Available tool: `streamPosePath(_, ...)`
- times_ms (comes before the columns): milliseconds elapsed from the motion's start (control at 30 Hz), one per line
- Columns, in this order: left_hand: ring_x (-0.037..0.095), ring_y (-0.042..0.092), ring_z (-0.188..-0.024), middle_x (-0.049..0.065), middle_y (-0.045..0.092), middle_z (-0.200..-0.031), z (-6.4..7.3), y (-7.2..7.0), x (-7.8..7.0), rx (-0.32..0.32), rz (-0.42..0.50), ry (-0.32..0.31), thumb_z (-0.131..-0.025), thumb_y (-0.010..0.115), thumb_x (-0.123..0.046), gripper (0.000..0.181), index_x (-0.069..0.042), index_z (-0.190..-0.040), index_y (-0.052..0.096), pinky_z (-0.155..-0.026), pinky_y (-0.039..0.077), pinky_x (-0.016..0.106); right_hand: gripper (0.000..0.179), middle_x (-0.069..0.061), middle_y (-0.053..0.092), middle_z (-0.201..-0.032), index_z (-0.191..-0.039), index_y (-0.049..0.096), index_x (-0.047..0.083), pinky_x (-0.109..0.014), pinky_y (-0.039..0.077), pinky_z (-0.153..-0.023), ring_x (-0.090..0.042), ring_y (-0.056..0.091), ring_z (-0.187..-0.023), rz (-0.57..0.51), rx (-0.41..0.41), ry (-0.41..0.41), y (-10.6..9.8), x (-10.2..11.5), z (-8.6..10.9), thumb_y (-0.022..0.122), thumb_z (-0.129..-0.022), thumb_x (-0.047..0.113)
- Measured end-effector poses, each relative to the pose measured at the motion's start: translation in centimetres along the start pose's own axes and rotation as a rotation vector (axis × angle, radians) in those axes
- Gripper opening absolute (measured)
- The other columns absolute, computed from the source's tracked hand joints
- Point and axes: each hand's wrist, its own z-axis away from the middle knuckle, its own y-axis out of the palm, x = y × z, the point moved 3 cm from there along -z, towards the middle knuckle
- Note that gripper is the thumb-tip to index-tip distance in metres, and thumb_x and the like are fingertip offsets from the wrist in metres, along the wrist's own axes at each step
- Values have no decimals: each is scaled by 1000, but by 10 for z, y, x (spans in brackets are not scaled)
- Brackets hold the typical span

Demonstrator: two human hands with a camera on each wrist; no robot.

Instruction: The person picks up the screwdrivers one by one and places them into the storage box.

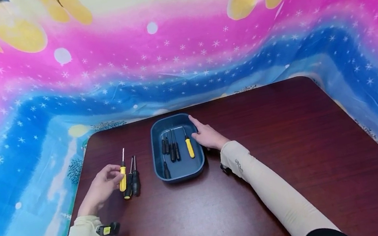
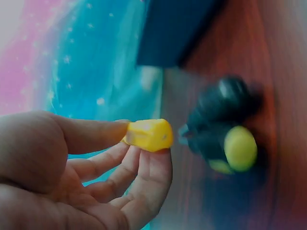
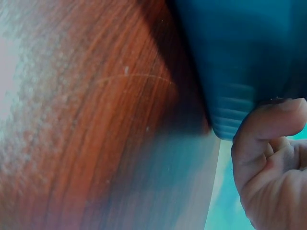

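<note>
My left hand (image 1: 102,188) pinches a yellow-handled screwdriver (image 1: 122,179) between thumb and fingers, its thin shaft pointing toward the back of the table. Close beside it on the tabletop lie two larger black-handled screwdrivers (image 1: 135,183); one handle ends in a yellow cap (image 2: 241,148). A dark blue plastic box (image 1: 183,174) stands at the middle back. Inside lie several slim black screwdrivers (image 1: 172,153) and one yellow screwdriver (image 1: 189,148). At the box's right rim, my right hand (image 1: 208,135) holds on with its bent thumb (image 3: 268,120) against the edge.
The dark red wooden table (image 1: 289,152) has rounded back corners. A printed cloth (image 1: 182,70) in pink and blue hangs behind it and along both sides.
</note>
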Motion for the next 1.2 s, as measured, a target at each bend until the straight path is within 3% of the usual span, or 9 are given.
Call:
streamPosePath(200, 7, 65, -92, 16, 61, -115, -9, 8, -17, 63, 185, 23, -106, 56, -10, 41, 9, -141, 44, -85, 58, 28, 73, 0, 40, -56, -163, 3, 49, -41, 51, -52, -19, 40, -41, 10, -3, -1, 0, 0, -1, 45, -110, 23)
streamPosePath(533, 12, 65, -97, 9, 60, -116, -22, 28, -48, 161, 318, 24, -106, 57, -14, 46, 7, -144, 41, -89, 57, 27, 72, 0, 40, -56, -164, 4, 49, -41, 50, -52, -19, 39, -41, 14, -5, -12, 0, 0, 0, 45, -110, 23)
streamPosePath(900, 18, 70, -98, 15, 59, -121, -37, 49, -73, 214, 358, 22, -106, 57, -13, 43, 4, -142, 43, -89, 60, 34, 72, -4, 49, -66, -165, 4, 45, -41, 51, -52, -22, 44, -43, 47, -15, -16, -2, 1, -2, 45, -110, 22)
streamPosePath(1200, 17, 70, -98, 14, 60, -119, -50, 62, -87, 238, 365, 16, -107, 54, -10, 39, 6, -141, 43, -93, 59, 38, 72, -1, 41, -56, -165, 4, 46, -40, 50, -51, -21, 41, -42, 22, -7, -18, -1, -1, -2, 45, -110, 22)
